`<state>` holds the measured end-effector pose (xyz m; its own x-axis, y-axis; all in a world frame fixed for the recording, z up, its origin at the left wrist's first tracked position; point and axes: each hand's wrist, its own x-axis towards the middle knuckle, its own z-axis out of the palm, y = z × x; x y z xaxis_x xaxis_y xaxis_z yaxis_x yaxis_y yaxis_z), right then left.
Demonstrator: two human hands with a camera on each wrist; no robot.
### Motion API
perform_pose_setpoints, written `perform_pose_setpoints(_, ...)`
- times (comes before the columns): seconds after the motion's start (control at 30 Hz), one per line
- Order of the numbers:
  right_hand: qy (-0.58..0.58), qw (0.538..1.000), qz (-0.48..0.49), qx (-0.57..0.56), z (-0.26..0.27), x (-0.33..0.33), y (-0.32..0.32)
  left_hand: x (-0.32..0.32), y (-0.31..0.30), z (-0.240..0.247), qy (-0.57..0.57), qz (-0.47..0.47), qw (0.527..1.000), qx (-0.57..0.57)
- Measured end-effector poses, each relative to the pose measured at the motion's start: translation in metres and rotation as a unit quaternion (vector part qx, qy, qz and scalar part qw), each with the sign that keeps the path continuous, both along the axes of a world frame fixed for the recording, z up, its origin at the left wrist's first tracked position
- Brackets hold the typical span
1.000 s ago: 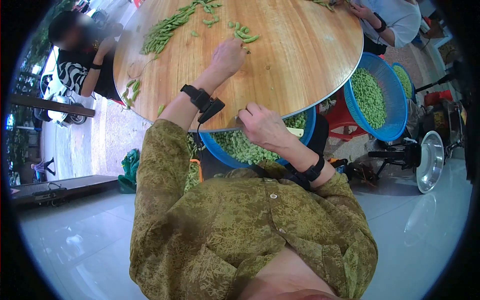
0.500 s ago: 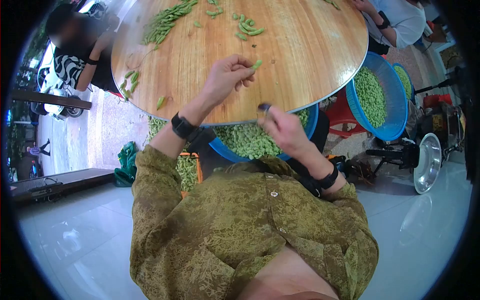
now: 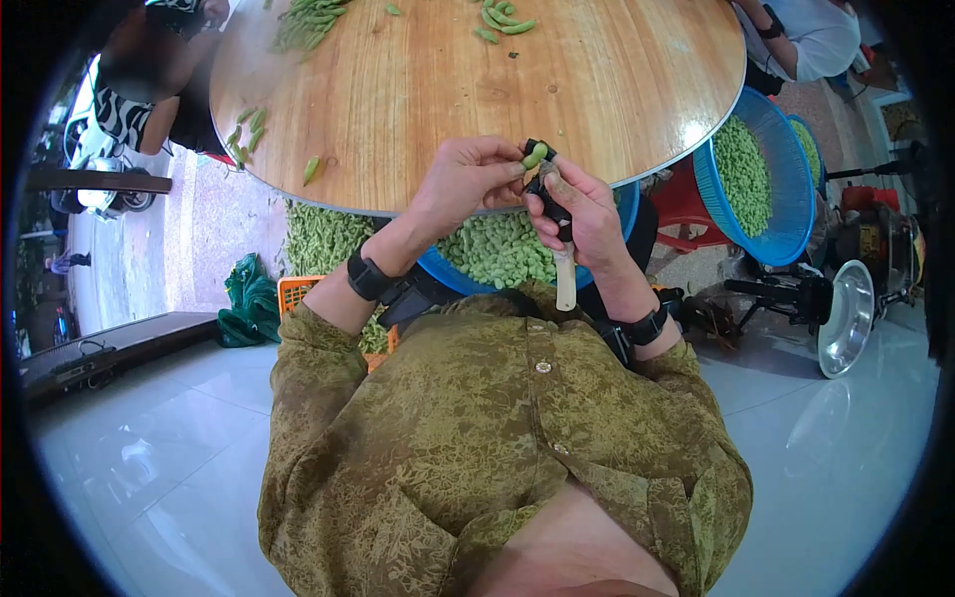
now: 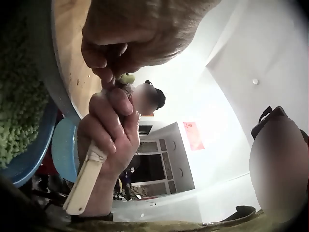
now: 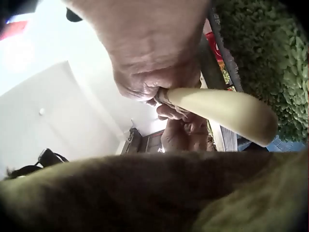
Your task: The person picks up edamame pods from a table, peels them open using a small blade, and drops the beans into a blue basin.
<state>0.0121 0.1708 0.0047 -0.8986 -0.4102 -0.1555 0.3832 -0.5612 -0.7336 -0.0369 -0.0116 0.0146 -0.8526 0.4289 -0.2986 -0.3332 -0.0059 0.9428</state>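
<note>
My left hand (image 3: 463,184) pinches a green bean pod (image 3: 535,156) between thumb and fingertips, above the table's near edge. My right hand (image 3: 592,214) grips a tool with a cream handle (image 3: 565,281), which points down toward my body. Dark material shows around its upper part, and its working end is hidden among the fingers. Both hands' fingertips meet at the pod, also in the left wrist view, where the pod (image 4: 126,78) shows as a small green patch. In the right wrist view the handle (image 5: 227,113) sticks out below the palm.
More pods (image 3: 507,20) lie on the round wooden table (image 3: 398,109). Under its edge stands a blue basket (image 3: 627,204) of green beans, beside an orange crate (image 3: 293,291). Another blue basket (image 3: 801,224) stands at right. Two other people sit at the table.
My left hand has picked up a pod from the table and drawn it back toward me. My right hand has come up with the tool to meet it.
</note>
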Motion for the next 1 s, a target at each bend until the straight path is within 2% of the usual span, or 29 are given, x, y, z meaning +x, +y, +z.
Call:
perform_pose_setpoints(0.13, -0.001, 1.000, -0.001, -0.003, -0.001, -0.001, -0.002, 0.003, 0.002, -0.009, -0.017, 0.027, 0.999, 0.023)
perform_pose_setpoints(0.4, 0.004, 1.000, 0.007, -0.030, -0.004, 0.001, -0.002, 0.012, 0.004, -0.007, 0.006, 0.025, 0.999, 0.026)
perform_pose_setpoints(0.57, 0.011, 1.000, -0.009, -0.004, -0.002, 0.005, -0.002, 0.010, 0.004, -0.015, 0.000, 0.035, 0.999, 0.027)
perform_pose_setpoints(0.77, 0.031, 0.998, -0.025, 0.038, -0.004, 0.004, -0.003, 0.015, 0.006, -0.015, 0.032, 0.024, 0.999, 0.031)
perform_pose_setpoints(0.87, 0.030, 0.998, -0.037, 0.047, -0.002, 0.004, -0.005, 0.020, 0.010, -0.019, 0.099, 0.074, 0.992, 0.034)
perform_pose_setpoints(0.93, 0.023, 0.998, -0.043, 0.040, -0.002, 0.003, -0.005, 0.018, 0.010, -0.015, 0.012, 0.075, 0.995, 0.071)
perform_pose_setpoints(1.0, 0.003, 0.999, -0.028, 0.030, -0.004, 0.003, -0.002, 0.012, 0.003, -0.017, -0.005, 0.046, 0.996, 0.080)
